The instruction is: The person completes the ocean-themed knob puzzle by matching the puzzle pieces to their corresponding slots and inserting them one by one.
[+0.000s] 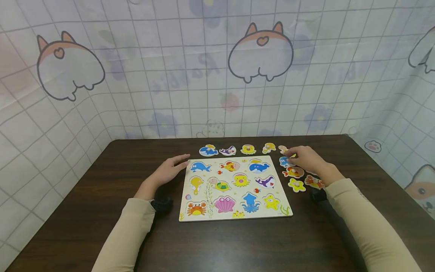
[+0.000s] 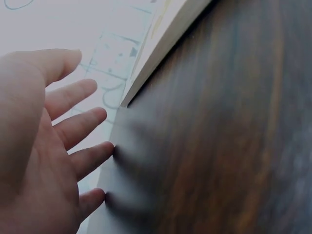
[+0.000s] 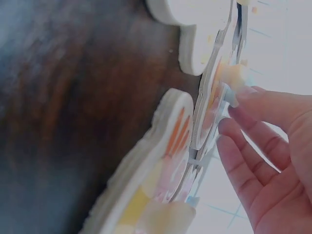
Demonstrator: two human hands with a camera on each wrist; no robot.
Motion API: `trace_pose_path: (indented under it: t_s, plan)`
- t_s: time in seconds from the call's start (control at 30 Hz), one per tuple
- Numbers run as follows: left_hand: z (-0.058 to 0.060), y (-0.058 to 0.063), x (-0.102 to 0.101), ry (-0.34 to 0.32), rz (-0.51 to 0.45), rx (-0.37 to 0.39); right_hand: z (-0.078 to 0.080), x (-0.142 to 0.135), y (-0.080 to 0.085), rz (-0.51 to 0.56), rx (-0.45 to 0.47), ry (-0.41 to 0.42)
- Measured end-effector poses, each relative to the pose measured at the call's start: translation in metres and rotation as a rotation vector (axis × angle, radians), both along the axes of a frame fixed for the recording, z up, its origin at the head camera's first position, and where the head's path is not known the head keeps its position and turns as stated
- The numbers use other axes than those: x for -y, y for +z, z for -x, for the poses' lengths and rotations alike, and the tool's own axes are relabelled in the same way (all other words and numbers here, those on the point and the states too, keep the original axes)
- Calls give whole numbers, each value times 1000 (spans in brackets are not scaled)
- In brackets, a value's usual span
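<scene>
A pale wooden puzzle board (image 1: pixel 210 223) with printed sea animals lies on the dark table. My left hand (image 1: pixel 168 170) is beside its upper left corner, palm turned toward the board, fingers spread and holding nothing. In the left wrist view, the lower fingertips (image 2: pixel 108 148) are at the tabletop, beside the board's edge (image 2: pixel 161 51). My right hand (image 1: pixel 307 158) reaches over the loose pieces to the right, thumb and fingertips close around the knob of a blue puzzle piece (image 1: pixel 284 162). I cannot tell whether they grip it. A fish piece (image 1: pixel 293 172) lies just nearer.
Behind the board lie a whale piece (image 1: pixel 208 151), an orca piece (image 1: pixel 227 151), an octopus piece (image 1: pixel 248 149) and a seahorse piece (image 1: pixel 269 147). A starfish piece (image 1: pixel 296 185) and a crab piece (image 1: pixel 314 182) lie at its right. A patterned curtain (image 1: pixel 210 102) surrounds the table (image 1: pixel 238 245).
</scene>
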State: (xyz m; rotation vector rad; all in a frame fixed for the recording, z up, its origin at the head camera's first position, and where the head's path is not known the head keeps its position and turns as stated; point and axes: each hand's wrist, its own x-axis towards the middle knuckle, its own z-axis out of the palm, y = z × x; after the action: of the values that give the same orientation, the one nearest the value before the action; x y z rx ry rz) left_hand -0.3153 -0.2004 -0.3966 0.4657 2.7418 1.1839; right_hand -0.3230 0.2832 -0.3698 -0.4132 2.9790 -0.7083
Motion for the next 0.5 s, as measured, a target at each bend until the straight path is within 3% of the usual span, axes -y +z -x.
trace_pose_path:
  t_s: [0.33, 0.5]
  plan:
    - [0, -8, 2, -31, 44, 19, 5, -3, -3, 69, 72, -15]
    - [1, -11, 3, -63, 121, -3, 5, -2, -3, 119, 110, -21]
